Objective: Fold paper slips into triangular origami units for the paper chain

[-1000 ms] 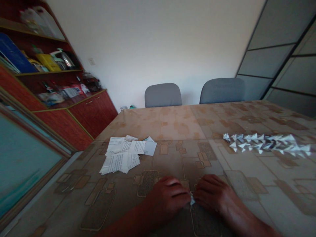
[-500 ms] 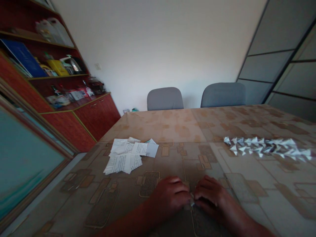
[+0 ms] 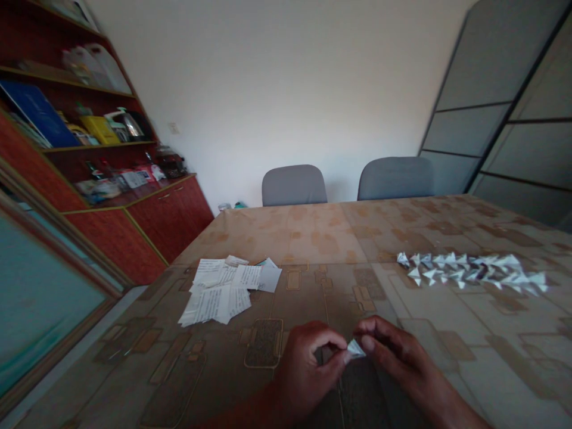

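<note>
A small folded piece of paper [image 3: 356,349], white and roughly triangular, is held between both hands above the table's near side. My left hand [image 3: 313,360] pinches its left edge between thumb and forefinger. On the other side, the thumb and fingers of my right hand [image 3: 397,351] close on its right edge. To the left lies a loose pile of printed paper pieces [image 3: 218,292], overlapping one another. Over on the right, several folded paper pieces [image 3: 465,271] with pointed tips stand in two rows.
A patterned cloth covers the table [image 3: 313,232]. Two grey chairs [image 3: 294,185] stand at its far edge against the wall. A red-brown cabinet [image 3: 170,202] with shelves of bottles, a kettle [image 3: 131,125] and folders is at the left. Grey sliding panels [image 3: 487,77] rise at the right.
Both hands have turned and lifted slightly, so the folded paper between them now shows more clearly. The whole view has shifted a little. The pile and the rows lie as before.
</note>
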A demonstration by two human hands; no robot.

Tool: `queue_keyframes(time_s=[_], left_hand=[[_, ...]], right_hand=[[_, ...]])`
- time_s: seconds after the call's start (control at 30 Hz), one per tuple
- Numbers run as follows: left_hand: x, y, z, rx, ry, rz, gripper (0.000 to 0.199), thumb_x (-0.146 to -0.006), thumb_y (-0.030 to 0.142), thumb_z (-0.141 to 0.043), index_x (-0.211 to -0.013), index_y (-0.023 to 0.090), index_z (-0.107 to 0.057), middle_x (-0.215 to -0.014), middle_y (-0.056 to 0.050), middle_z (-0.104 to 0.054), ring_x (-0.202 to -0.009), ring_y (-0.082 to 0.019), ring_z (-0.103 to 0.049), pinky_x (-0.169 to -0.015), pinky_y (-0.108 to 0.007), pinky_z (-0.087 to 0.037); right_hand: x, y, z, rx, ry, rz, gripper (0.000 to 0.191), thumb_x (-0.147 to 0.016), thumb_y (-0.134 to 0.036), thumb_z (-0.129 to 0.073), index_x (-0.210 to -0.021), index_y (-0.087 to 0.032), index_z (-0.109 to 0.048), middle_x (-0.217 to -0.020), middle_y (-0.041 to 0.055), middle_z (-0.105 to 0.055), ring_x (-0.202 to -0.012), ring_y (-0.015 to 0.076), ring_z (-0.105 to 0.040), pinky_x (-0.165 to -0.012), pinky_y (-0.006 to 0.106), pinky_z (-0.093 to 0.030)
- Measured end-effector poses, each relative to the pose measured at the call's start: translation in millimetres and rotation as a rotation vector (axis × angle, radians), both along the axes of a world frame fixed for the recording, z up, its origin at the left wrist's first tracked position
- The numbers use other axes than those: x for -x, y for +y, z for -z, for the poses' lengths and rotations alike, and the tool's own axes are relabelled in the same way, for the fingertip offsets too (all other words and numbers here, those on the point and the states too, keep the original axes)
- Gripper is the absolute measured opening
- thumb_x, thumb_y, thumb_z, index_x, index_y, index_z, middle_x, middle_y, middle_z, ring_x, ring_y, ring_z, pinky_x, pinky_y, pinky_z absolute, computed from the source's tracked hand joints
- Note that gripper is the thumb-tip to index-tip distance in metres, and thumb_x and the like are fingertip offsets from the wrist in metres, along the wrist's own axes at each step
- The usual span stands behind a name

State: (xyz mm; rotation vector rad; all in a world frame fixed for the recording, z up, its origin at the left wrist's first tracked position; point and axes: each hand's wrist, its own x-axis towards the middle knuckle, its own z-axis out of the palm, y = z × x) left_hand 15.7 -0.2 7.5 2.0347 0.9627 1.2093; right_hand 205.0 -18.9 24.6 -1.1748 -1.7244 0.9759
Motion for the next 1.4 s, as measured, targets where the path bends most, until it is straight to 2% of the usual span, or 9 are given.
queue_keyframes(time_s=[0.1, 0.17, 0.27, 0.43, 0.6, 0.73, 1.03, 1.2, 1.4], left_hand=[[-4.3, -2.2, -5.6, 0.101, -0.059, -0.039, 0.010, -0.078, 0.016, -0.063, -0.068, 0.016, -0.068, -0.061, -0.001, -0.066, -0.057, -0.012, -0.060, -0.056, -0.020, -0.043], [-4.9, -3.7, -8.7, 0.117, -0.084, -0.036, 0.010, -0.077, 0.016, -0.063, -0.067, 0.016, -0.067, -0.060, 0.000, -0.065, -0.056, -0.012, -0.059, -0.055, -0.019, -0.043], [-4.3, -5.6, -11.3, 0.112, -0.101, -0.034, 0.010, -0.075, 0.017, -0.064, -0.066, 0.016, -0.067, -0.058, 0.000, -0.065, -0.054, -0.012, -0.059, -0.055, -0.019, -0.044], [-4.1, -8.1, -8.3, 0.170, -0.131, -0.048, 0.009, -0.073, 0.015, -0.064, -0.065, 0.017, -0.067, -0.057, 0.000, -0.066, -0.053, -0.012, -0.060, -0.054, -0.018, -0.046], [-5.9, -9.4, -2.2, 0.209, -0.178, -0.056, 0.007, -0.072, 0.011, -0.065, -0.067, 0.016, -0.065, -0.059, 0.000, -0.066, -0.054, -0.011, -0.060, -0.053, -0.016, -0.046], [-4.8, -7.6, -1.2, 0.139, -0.206, -0.048, 0.008, -0.073, 0.010, -0.065, -0.076, 0.017, -0.068, -0.066, 0.000, -0.070, -0.058, -0.012, -0.064, -0.057, -0.017, -0.048], [-1.4, -8.7, -0.8, 0.084, -0.048, -0.035, 0.012, -0.077, 0.011, -0.063, -0.068, 0.017, -0.069, -0.060, 0.000, -0.067, -0.055, -0.012, -0.061, -0.057, -0.019, -0.042], [-0.1, -6.9, -0.9, 0.129, 0.021, -0.023, 0.010, -0.080, 0.013, -0.061, -0.074, 0.017, -0.068, -0.065, 0.000, -0.066, -0.060, -0.012, -0.059, -0.060, -0.019, -0.040], [2.4, -6.4, -3.8, 0.259, 0.010, -0.001, 0.013, -0.081, 0.012, -0.059, -0.073, 0.016, -0.068, -0.065, 0.000, -0.064, -0.062, -0.012, -0.057, -0.060, -0.019, -0.038]], right_hand=[[-1.5, -4.7, -5.6, -0.149, -0.074, 0.050, 0.008, -0.085, -0.027, -0.060, -0.090, -0.024, -0.065, -0.080, 0.0008, -0.067, -0.075, 0.0171, -0.063, -0.068, 0.026, -0.052], [-0.8, -6.8, -3.5, -0.186, -0.122, 0.058, 0.007, -0.081, -0.020, -0.063, -0.086, -0.025, -0.065, -0.076, -0.0004, -0.066, -0.071, 0.0163, -0.062, -0.066, 0.025, -0.051], [2.3, -6.5, 3.3, -0.161, -0.081, 0.112, 0.011, -0.081, -0.023, -0.064, -0.091, -0.024, -0.066, -0.075, -0.0003, -0.066, -0.069, 0.0162, -0.063, -0.064, 0.025, -0.053], [7.1, -4.5, 7.2, -0.097, -0.069, 0.079, 0.007, -0.085, -0.025, -0.061, -0.086, -0.023, -0.067, -0.073, -0.0005, -0.068, -0.068, 0.0153, -0.065, -0.063, 0.023, -0.053], [6.8, -8.4, 4.8, -0.215, -0.136, 0.048, 0.008, -0.087, -0.021, -0.060, -0.083, -0.025, -0.066, -0.073, -0.0023, -0.067, -0.068, 0.0137, -0.065, -0.062, 0.021, -0.051], [5.6, -9.7, 3.7, -0.299, -0.156, 0.048, 0.009, -0.087, -0.019, -0.061, -0.086, -0.026, -0.066, -0.074, -0.0020, -0.067, -0.069, 0.0148, -0.066, -0.062, 0.022, -0.051], [10.0, -9.9, 3.1, -0.385, -0.282, 0.030, 0.012, -0.090, -0.014, -0.054, -0.084, -0.023, -0.060, -0.075, 0.0006, -0.065, -0.070, 0.0171, -0.062, -0.061, 0.026, -0.050], [10.7, -8.7, 6.0, -0.374, -0.286, 0.046, 0.014, -0.092, -0.016, -0.051, -0.081, -0.022, -0.057, -0.074, 0.0004, -0.062, -0.069, 0.0168, -0.061, -0.060, 0.025, -0.049], [7.0, -6.2, 6.5, -0.347, -0.281, 0.048, 0.017, -0.094, -0.028, -0.055, -0.077, -0.022, -0.056, -0.072, -0.0005, -0.061, -0.067, 0.0166, -0.060, -0.059, 0.025, -0.047]])
